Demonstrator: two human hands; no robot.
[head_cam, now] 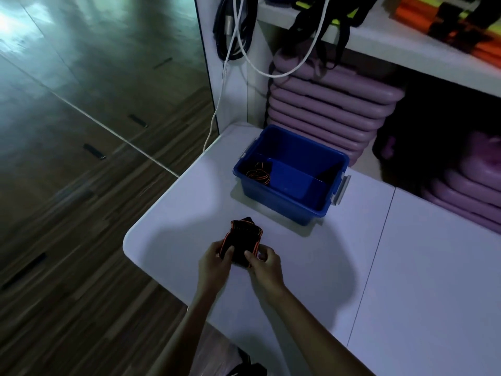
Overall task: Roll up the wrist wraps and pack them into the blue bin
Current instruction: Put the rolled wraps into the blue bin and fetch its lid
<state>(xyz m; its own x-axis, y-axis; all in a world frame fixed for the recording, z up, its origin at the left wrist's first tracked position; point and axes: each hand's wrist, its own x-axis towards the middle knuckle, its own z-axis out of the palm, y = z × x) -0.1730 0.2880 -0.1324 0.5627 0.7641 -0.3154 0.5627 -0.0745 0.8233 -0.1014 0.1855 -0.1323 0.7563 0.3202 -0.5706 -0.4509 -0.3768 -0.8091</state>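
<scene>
A black wrist wrap with orange edges (242,237) lies partly rolled on the white table (311,280), just in front of me. My left hand (215,260) grips its left side and my right hand (264,263) grips its right side, thumbs on top. The blue bin (291,173) stands open farther back on the table. Inside it, at the left end, sits another black and orange wrap (257,173).
Stacked purple foam pads (333,109) fill the shelf behind the bin. Black straps and a white cable (235,50) hang above the table's far corner. The table's rounded edge drops to a wooden floor (81,185) on the left. A dark strap (246,367) lies below the table edge.
</scene>
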